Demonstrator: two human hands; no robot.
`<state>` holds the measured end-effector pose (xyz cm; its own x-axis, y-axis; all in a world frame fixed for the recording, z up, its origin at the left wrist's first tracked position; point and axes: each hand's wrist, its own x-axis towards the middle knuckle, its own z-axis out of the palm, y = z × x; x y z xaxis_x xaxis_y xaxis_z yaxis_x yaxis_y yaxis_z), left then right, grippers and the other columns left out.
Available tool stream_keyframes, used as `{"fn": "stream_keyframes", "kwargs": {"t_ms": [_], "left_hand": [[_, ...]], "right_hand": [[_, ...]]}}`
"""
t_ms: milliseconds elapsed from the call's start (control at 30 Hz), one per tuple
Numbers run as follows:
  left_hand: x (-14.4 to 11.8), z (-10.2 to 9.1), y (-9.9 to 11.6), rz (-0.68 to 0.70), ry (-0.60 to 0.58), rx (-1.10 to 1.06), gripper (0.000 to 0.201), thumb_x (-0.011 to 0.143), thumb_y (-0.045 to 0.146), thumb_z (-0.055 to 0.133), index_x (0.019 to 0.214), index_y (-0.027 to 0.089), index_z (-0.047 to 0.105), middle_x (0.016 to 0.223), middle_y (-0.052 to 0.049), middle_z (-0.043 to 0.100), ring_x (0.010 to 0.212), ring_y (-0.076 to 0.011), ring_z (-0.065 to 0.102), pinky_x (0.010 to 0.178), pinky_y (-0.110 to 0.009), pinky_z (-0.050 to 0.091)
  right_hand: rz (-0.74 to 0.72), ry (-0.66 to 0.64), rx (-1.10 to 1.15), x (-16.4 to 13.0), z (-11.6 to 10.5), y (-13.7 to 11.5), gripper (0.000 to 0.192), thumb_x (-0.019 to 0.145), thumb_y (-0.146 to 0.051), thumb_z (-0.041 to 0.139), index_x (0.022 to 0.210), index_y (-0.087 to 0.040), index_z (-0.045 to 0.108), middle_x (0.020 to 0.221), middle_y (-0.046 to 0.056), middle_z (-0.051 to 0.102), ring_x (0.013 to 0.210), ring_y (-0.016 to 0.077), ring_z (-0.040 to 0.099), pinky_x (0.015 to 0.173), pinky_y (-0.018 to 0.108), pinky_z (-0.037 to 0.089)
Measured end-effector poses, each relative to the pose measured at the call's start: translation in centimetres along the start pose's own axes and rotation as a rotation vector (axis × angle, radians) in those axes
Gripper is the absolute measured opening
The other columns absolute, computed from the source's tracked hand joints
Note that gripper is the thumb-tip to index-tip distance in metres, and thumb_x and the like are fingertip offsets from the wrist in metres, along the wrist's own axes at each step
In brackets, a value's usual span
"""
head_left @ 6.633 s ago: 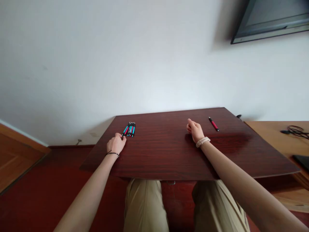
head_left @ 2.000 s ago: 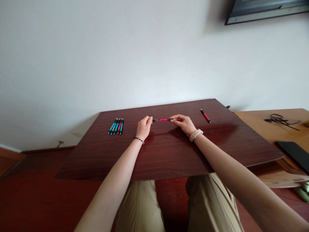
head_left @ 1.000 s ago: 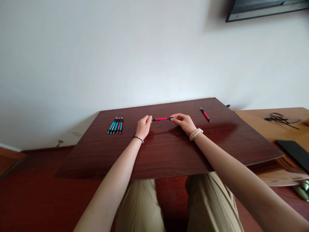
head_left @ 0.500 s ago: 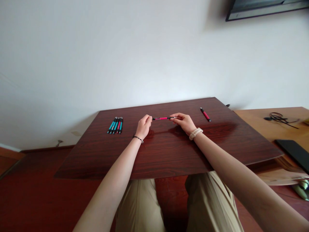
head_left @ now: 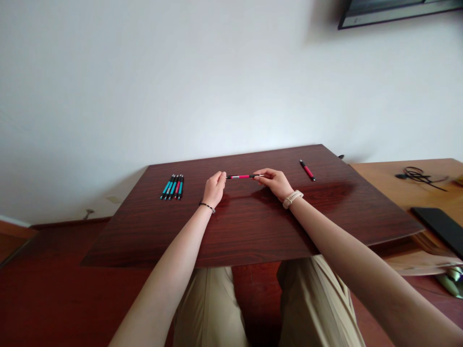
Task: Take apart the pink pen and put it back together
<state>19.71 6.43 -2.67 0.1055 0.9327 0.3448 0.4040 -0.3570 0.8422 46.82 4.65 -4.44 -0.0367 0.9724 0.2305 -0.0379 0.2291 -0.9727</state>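
Note:
Between my two hands a pink and black pen is held level above the dark wooden table. My left hand, with a thin dark bracelet at the wrist, pinches the pen's left end. The fingers of my right hand close on its other end; a pale watch band circles that wrist. Left of my hands, several pens lie side by side, mostly turquoise and black with a pink one among them. A single pink and black pen lies apart on the right.
A lighter wooden table adjoins on the right, bearing a coiled black cable and a flat black object. The white wall rises behind the table. At upper right hangs a screen.
The pen has turned about its length, so a pale label now shows on its barrel. My left hand has shifted very slightly left; both hands keep their grip.

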Motion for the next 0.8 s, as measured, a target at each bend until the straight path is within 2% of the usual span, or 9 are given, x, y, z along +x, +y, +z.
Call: {"fn": "stream_keyframes", "kwargs": {"t_ms": [133,300,433,800], "left_hand": [[0.03,-0.06,-0.25,0.028,-0.008,0.042,0.049,0.109,0.054,0.047,0.072,0.022,0.049,0.062,0.001,0.049,0.057,-0.0136,0.044,0.058,-0.027,0.031],[-0.05,0.16,0.03,-0.042,-0.037,-0.107,0.045,0.106,0.056,0.051,0.078,0.022,0.053,0.061,0.003,0.046,0.054,-0.0122,0.04,0.054,-0.025,0.03],[-0.2,0.13,0.3,-0.038,-0.067,-0.154,0.038,0.104,0.054,0.055,0.083,0.022,0.054,0.06,0.005,0.044,0.054,-0.0117,0.039,0.053,-0.024,0.03],[0.03,0.18,0.31,-0.036,-0.026,-0.172,0.042,0.104,0.055,0.054,0.079,0.022,0.049,0.063,0.004,0.045,0.056,-0.0115,0.04,0.053,-0.024,0.03]], "right_hand": [[0.004,0.005,0.003,-0.07,0.06,-0.22,0.046,0.072,-0.053,0.095,0.104,-0.021,0.084,0.093,0.006,0.082,0.076,0.0191,0.069,0.07,0.033,0.055],[0.017,0.035,0.019,-0.18,-0.01,-0.52,0.047,0.07,-0.052,0.096,0.103,-0.02,0.083,0.094,0.007,0.083,0.075,0.0184,0.069,0.069,0.032,0.055],[0.02,0.042,0.014,-0.21,-0.1,-0.51,0.048,0.071,-0.053,0.095,0.104,-0.02,0.083,0.094,0.007,0.083,0.075,0.0185,0.07,0.069,0.032,0.055],[0.013,0.041,0.017,-0.18,-0.08,-0.49,0.048,0.07,-0.054,0.096,0.102,-0.021,0.083,0.094,0.007,0.083,0.075,0.0191,0.069,0.07,0.033,0.056]]}}
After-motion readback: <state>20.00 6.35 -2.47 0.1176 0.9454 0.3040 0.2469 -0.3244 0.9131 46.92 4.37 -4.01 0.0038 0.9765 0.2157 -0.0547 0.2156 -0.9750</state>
